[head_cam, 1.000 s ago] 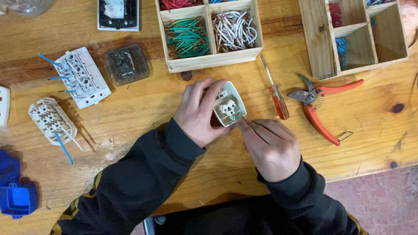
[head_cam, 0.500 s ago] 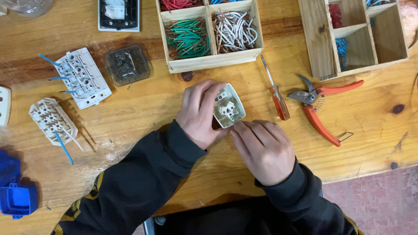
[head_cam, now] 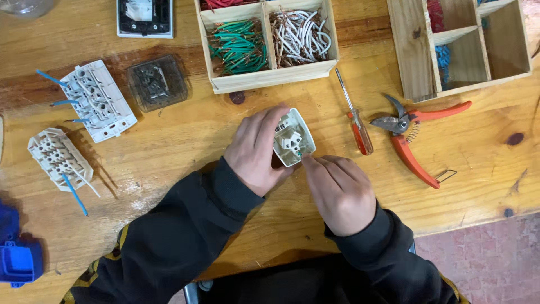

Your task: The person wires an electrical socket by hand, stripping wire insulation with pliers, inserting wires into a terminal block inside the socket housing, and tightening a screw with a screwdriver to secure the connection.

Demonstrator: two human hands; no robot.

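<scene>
My left hand [head_cam: 257, 149] grips a small white electrical socket module [head_cam: 293, 138], open side up, over the wooden table [head_cam: 169, 146]. My right hand [head_cam: 339, 191] has its fingertips pinched at the module's lower right corner, where a bit of green wire [head_cam: 300, 152] shows. Most of that wire is hidden under the fingers. Both arms wear dark sleeves.
A red-handled screwdriver [head_cam: 355, 115] and orange-handled cutters [head_cam: 410, 138] lie to the right. A wooden tray [head_cam: 270, 79] holds green and white wire pieces behind. Another wooden box [head_cam: 405, 50] stands at the far right. White terminal blocks [head_cam: 95, 100] [head_cam: 59, 159], a clear cover [head_cam: 156, 83] and blue parts [head_cam: 19, 262] sit left.
My right hand has moved up and left, from beside the module to its lower right corner, bringing the green wire to it. The left hand has kept its hold.
</scene>
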